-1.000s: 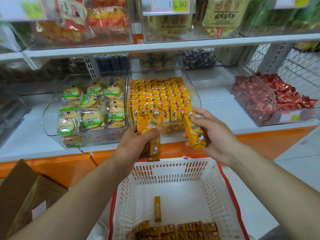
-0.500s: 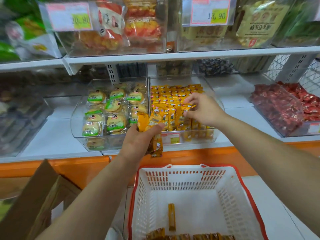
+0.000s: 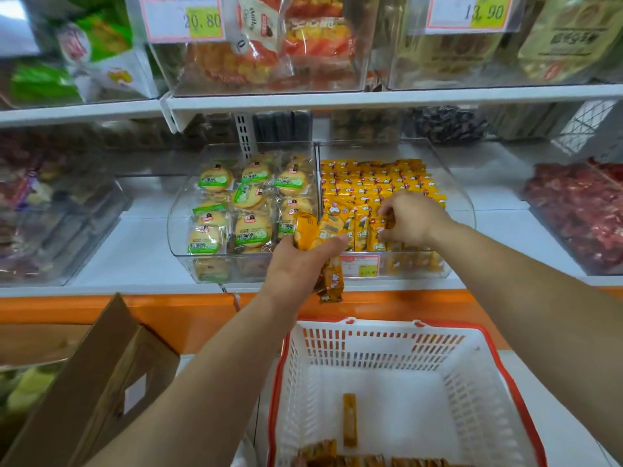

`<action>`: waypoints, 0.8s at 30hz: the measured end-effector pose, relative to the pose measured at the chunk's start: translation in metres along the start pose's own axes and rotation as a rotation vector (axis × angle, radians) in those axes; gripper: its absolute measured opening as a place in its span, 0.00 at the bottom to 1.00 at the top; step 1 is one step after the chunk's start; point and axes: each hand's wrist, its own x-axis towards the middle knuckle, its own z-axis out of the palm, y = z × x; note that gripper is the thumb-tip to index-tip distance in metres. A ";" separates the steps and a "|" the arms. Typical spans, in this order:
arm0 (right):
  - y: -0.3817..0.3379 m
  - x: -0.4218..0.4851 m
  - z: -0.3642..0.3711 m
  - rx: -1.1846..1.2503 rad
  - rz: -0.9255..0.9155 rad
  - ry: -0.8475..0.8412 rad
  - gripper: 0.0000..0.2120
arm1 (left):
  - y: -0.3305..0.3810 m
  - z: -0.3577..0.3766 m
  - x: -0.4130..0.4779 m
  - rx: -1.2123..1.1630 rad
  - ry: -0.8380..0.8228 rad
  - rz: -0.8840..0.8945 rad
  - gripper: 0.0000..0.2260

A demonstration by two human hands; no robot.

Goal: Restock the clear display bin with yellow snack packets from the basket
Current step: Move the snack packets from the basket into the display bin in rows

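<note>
The clear display bin (image 3: 460,200) on the lower shelf holds rows of yellow snack packets (image 3: 371,183). My right hand (image 3: 409,217) reaches into its front row, fingers curled and pinching a yellow packet (image 3: 381,227) standing among the others. My left hand (image 3: 296,267) hovers in front of the bin and grips a bunch of yellow packets (image 3: 323,254) that hang down from my fist. Below stands the white basket with a red rim (image 3: 371,342). One loose packet (image 3: 349,424) lies on its floor and several more (image 3: 354,460) line its near edge.
A clear bin of green-labelled round cakes (image 3: 236,210) stands directly left of the yellow bin. A bin of red sweets (image 3: 580,210) sits at the right. An open cardboard box (image 3: 94,392) stands at lower left. An upper shelf (image 3: 337,99) overhangs the bins.
My right hand carried a yellow packet from above the basket into the bin's front row and now sets it among the others. My left hand has stayed with its bunch.
</note>
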 end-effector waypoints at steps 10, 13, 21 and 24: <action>-0.035 -0.124 -0.024 1.139 0.093 -0.046 0.15 | -0.005 0.020 -0.013 0.079 -0.198 0.040 0.24; -0.041 -0.137 -0.023 1.332 0.135 -0.072 0.17 | -0.007 0.029 -0.021 0.140 -0.295 0.042 0.24; -0.019 -0.132 -0.030 1.608 0.193 -0.103 0.10 | 0.001 0.034 -0.028 -0.052 -0.381 -0.128 0.25; -0.017 -0.134 -0.025 1.740 0.286 -0.014 0.11 | 0.003 0.035 -0.027 -0.136 -0.307 -0.118 0.27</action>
